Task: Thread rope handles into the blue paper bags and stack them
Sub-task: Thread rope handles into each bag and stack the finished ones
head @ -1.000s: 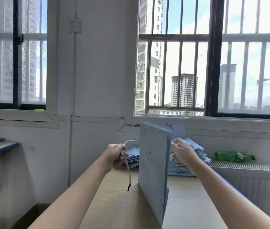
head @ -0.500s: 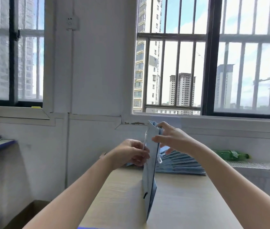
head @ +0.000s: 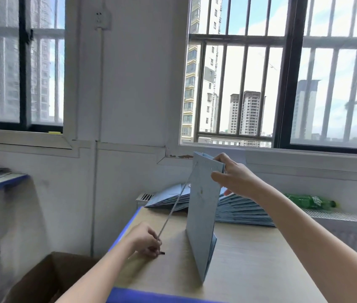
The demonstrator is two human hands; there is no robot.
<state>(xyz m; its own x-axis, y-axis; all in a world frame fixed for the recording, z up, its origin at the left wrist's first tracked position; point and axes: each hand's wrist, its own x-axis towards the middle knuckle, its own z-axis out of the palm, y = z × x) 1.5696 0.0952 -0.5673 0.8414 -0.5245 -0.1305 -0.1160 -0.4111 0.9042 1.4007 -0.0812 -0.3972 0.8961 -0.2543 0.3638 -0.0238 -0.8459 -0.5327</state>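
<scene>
Two hands were busy with one blue paper bag [head: 203, 215]. The bag stood up on its bottom edge near the middle of the tabletop [head: 249, 259], folded flat and leaning a little. The right hand [head: 232, 178] pinched the bag's top corner, thumb on the near side and fingers curled over the rim, to keep it from falling. The left hand [head: 147, 239] was low, close to the tabletop's left edge, with its fingers closed tight around the rope [head: 174, 207]. The rope ran in a straight, tight line from that hand up to the top of the bag, so the step looked like pulling a handle through a hole. I could not see the hole or any knot. Next, I think, the other end of the rope would need to go into a second hole near the top. The bag was pale blue, thin and stiff, with a small mark on its side. Behind it lay a fanned pile of flat blue bags [head: 243, 208].
</scene>
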